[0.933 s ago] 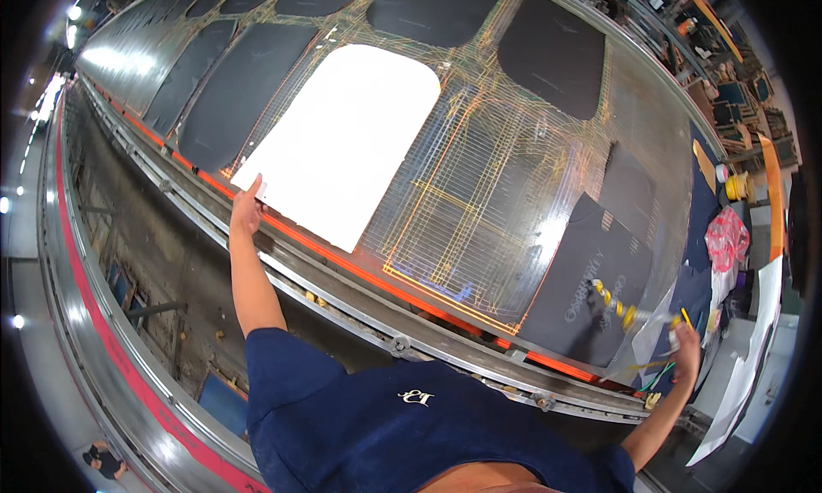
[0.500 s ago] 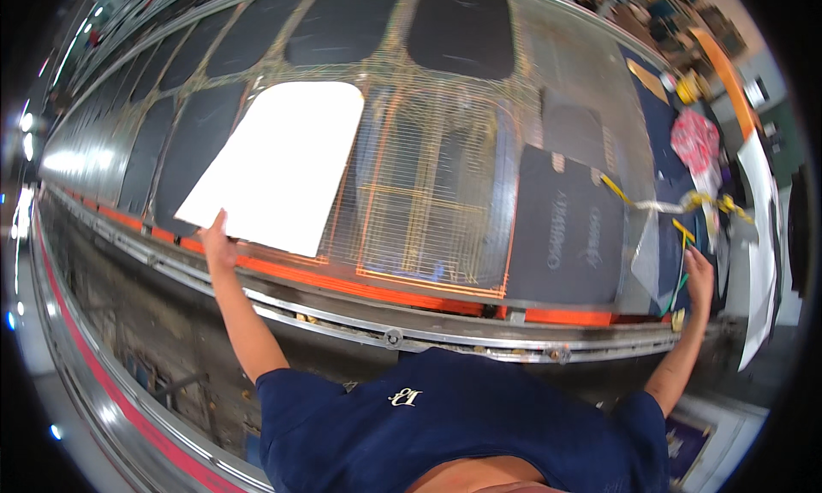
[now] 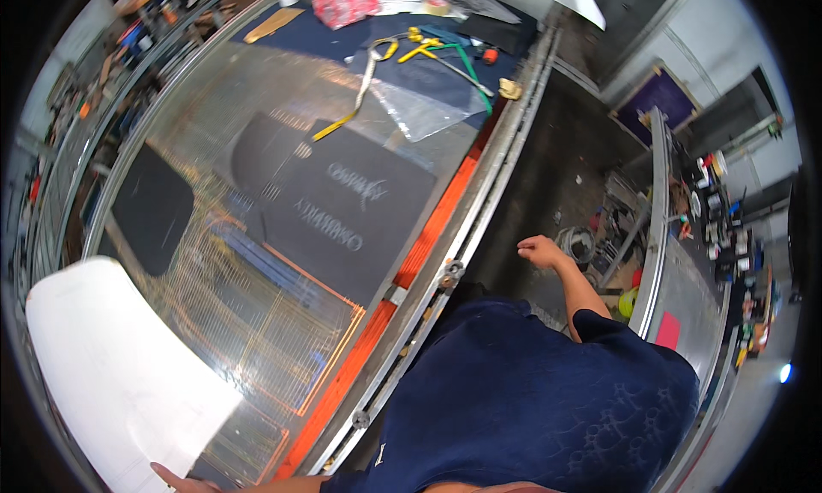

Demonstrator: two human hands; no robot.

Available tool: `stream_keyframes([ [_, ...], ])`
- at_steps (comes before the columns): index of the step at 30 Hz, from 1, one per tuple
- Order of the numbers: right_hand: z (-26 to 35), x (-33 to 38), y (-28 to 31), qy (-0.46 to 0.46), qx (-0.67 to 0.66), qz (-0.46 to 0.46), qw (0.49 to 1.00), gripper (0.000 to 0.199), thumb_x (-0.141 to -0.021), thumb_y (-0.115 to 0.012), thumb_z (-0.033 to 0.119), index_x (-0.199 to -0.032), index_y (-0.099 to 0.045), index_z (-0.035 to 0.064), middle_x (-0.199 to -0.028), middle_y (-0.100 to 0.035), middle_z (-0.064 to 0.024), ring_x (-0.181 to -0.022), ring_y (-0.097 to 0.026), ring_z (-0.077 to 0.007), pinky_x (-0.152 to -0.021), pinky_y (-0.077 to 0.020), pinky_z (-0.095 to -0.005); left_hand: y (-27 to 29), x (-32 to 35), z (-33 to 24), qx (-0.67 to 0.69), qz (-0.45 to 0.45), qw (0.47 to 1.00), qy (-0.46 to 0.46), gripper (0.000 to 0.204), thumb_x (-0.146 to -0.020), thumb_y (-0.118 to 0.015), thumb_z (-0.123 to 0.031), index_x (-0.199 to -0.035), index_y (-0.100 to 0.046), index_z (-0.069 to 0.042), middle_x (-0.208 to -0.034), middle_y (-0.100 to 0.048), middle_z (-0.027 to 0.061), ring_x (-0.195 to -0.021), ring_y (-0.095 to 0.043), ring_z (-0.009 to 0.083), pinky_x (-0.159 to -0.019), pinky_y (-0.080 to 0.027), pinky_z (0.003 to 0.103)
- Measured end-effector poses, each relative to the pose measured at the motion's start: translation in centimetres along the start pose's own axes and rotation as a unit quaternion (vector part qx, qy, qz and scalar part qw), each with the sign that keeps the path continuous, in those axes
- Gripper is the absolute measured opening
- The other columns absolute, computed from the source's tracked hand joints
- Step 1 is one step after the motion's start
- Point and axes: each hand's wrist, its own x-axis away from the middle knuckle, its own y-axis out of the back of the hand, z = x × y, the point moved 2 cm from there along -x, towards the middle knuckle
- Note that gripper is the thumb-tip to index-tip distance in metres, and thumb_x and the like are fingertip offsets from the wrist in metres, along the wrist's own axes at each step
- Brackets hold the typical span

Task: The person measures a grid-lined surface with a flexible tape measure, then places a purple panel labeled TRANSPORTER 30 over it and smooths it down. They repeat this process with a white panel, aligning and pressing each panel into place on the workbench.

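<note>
A white panel (image 3: 120, 365) with rounded corners at one end lies at the lower left of the long table. My left hand (image 3: 187, 483) is at its near edge, thumb on top; the fingers beneath are hidden, and the hand is partly cut off by the frame. Out over the aisle beside the table, my right hand (image 3: 541, 252) hangs with its fingers curled in, and nothing shows in it. Between the panel and a dark grey printed cloth piece (image 3: 368, 210) stretches a table surface (image 3: 257, 330) marked with orange and yellow lines.
At the table's far end lie a yellow-and-white measuring tape (image 3: 366, 86), a clear plastic bag (image 3: 419, 112), a yellow-handled tool (image 3: 419, 50) and a pink-red bundle (image 3: 344, 1). A metal rail (image 3: 402, 330) edges the table. Across the aisle stands another bench (image 3: 685, 279).
The view has swung to the right. My right hand has left the yellow-handled tool at the table's end and is now over the aisle. My left hand stays at the white panel's edge.
</note>
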Motion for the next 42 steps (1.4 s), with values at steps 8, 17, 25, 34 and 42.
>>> stream_keyframes([
  [8,-5.6,-2.2,2.2,-0.044,-0.163,-0.003,0.986,0.039,-0.089,-0.07,0.029,-0.123,-0.07,0.0092,-0.121,-0.07,-0.0152,-0.113,-0.066,-0.0295,-0.099,-0.0503,-0.0372,-24.2,12.5,-9.3,0.301,0.112,0.931,0.17,0.059,-0.104,-0.046,-0.041,-0.141,-0.05,0.005,-0.106,-0.065,0.016,-0.088,-0.062,0.0183,-0.068,-0.051,0.031],
  [17,-15.2,-21.6,10.9,-0.01,-0.212,0.027,0.977,0.04,-0.089,-0.069,0.031,-0.124,-0.069,0.0114,-0.122,-0.07,-0.0146,-0.114,-0.066,-0.0314,-0.098,-0.051,-0.0377,-46.0,35.5,-27.0,0.502,0.407,0.641,0.415,0.055,-0.103,-0.054,-0.042,-0.133,-0.05,0.003,-0.12,-0.064,0.0195,-0.1,-0.067,0.028,-0.075,-0.06,0.031],
  [25,-13.3,-43.1,12.4,-0.039,-0.185,-0.012,0.982,0.087,-0.086,-0.069,0.048,-0.154,-0.029,0.01,-0.143,-0.052,-0.024,-0.128,-0.054,-0.0407,-0.107,-0.0441,-0.0436,-46.8,55.3,-42.8,0.177,0.746,0.631,0.121,0.032,-0.101,-0.062,-0.018,-0.12,-0.066,0.008,-0.095,-0.073,0.0135,-0.079,-0.068,0.0142,-0.069,-0.055,0.027],
  [34,-8.9,-48.5,6.7,0.016,-0.367,-0.115,0.923,0.124,-0.076,-0.079,0.035,-0.158,0.01,0.0081,-0.152,-0.032,-0.0304,-0.13,-0.049,-0.0466,-0.106,-0.0447,-0.0495,-67.0,56.7,-49.3,-0.118,0.522,0.648,-0.542,0.036,-0.085,-0.059,-0.001,-0.118,-0.066,-0.013,-0.116,-0.063,0.0143,-0.108,-0.06,0.0354,-0.091,-0.05,0.043],
  [42,-18.7,-39.8,10.8,-0.178,-0.346,-0.033,0.921,0.118,-0.077,-0.078,0.035,-0.16,0.003,0.0152,-0.128,-0.063,-0.0272,-0.119,-0.061,-0.0421,-0.103,-0.0468,-0.0472,-69.6,51.3,-52.4,0.151,0.43,0.555,-0.696,0.028,-0.085,-0.057,0.003,-0.112,-0.064,-0.002,-0.119,-0.064,0.0183,-0.119,-0.059,0.0356,-0.107,-0.044,0.043],
])
